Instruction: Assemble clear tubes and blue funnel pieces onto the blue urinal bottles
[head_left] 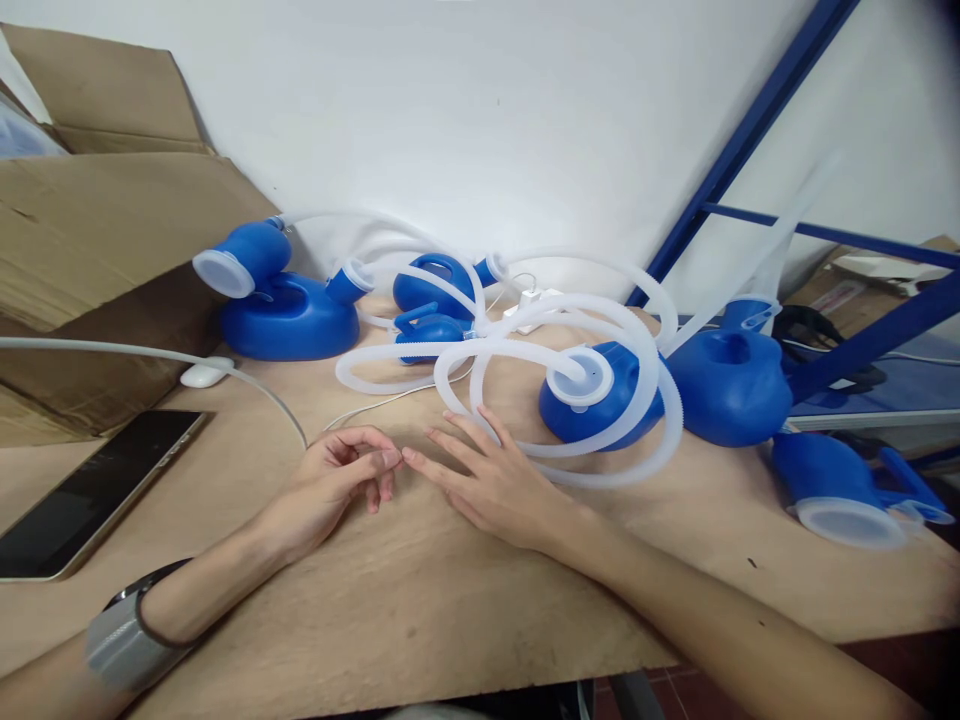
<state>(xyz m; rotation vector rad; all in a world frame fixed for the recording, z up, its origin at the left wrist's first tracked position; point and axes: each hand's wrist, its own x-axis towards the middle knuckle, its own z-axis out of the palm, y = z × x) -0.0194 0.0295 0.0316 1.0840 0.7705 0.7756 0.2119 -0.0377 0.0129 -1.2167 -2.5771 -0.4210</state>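
My left hand [341, 478] rests on the wooden table [420, 590] with its fingers loosely curled and nothing in them. My right hand [491, 480] lies flat beside it, fingers stretched out, fingertips nearly touching the left hand's. Just beyond the right hand lies a tangle of white corrugated hoses [525, 345]. The hoses loop around a blue plastic container with a white cap [592, 395]. My left wrist wears a grey band [124, 640].
More blue containers stand at the left [285, 315], the back [431, 290] and the right [731, 385], and one lies at the table's right edge [847, 480]. A dark tablet [97, 490] and a white earbud case [206, 373] sit left. Cardboard boxes [97, 230] stand left, a blue metal frame [757, 120] right.
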